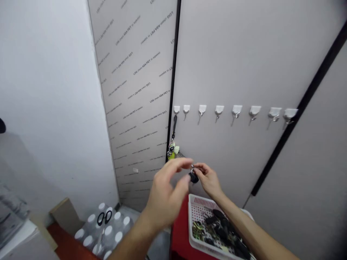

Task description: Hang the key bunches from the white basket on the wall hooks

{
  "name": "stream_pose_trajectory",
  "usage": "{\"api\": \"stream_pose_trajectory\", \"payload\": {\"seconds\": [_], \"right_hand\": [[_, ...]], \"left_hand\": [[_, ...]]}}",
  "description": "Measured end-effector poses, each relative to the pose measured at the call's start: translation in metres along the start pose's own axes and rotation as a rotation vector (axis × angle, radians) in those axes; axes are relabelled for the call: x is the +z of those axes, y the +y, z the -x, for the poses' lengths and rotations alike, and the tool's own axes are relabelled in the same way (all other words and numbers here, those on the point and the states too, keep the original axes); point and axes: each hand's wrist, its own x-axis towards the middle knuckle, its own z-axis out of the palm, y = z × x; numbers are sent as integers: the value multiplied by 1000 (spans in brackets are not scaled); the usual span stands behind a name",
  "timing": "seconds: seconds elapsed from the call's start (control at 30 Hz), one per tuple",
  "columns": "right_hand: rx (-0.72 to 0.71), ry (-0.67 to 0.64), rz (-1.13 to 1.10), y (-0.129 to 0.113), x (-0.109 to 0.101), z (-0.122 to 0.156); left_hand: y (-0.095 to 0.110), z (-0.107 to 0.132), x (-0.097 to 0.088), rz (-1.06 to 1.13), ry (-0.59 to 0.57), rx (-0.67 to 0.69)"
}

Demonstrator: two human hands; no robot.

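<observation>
My right hand point(210, 180) pinches a small metal ring, from which a dark keychain point(193, 177) hangs; its exact shape is hard to make out. My left hand point(168, 187) is just left of it, slightly blurred, thumb and fingers apart in a wide C. Its thumb tip comes close to the dark keychain, and I cannot tell whether they touch. Behind the hands, a black strap with a green and yellow charm point(172, 150) hangs from the leftmost white hook point(176, 109). Below my right hand stands a white plastic basket point(190, 231) with several dark keychains and a greenish bundle in it.
A row of several white wall hooks point(237, 110) runs across the grey panel. The basket rests on a red surface point(179, 231). At lower left, black-handled scissors point(104, 217) lie on several white-capped bottles point(108, 231), near a cardboard piece point(66, 218).
</observation>
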Motion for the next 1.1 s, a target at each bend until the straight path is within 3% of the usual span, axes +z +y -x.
{"api": "stream_pose_trajectory", "payload": {"seconds": [0.1, 0.17, 0.27, 0.4, 0.53, 0.67, 0.83, 0.93, 1.0, 1.1], "right_hand": [[-54, 85, -12, -8, 11, -9], [-106, 102, 31, -13, 18, -14], [-236, 127, 189, -25, 27, -27], [-461, 251, 339, -50, 32, -60], [-528, 349, 421, -73, 33, -99], [-541, 386, 529, -79, 32, -126], [-520, 302, 624, -69, 32, -140], [-512, 243, 639, -63, 27, -134], [-501, 209, 634, -57, 17, -121], [-454, 105, 666, -37, -11, -88]], "left_hand": [[-7, -24, 7, 50, -119, -203], [-14, -41, 18, 73, -116, -272], [-18, -69, 35, 23, 8, -121], [-7, -118, 50, -9, 112, 13], [10, -167, 58, 155, 125, -43], [19, -194, 62, 223, 138, -114], [12, -202, 65, 156, 112, -211], [2, -195, 63, 1, 118, -143], [-7, -179, 61, -108, 174, -50], [-25, -136, 57, -196, 254, 61]]}}
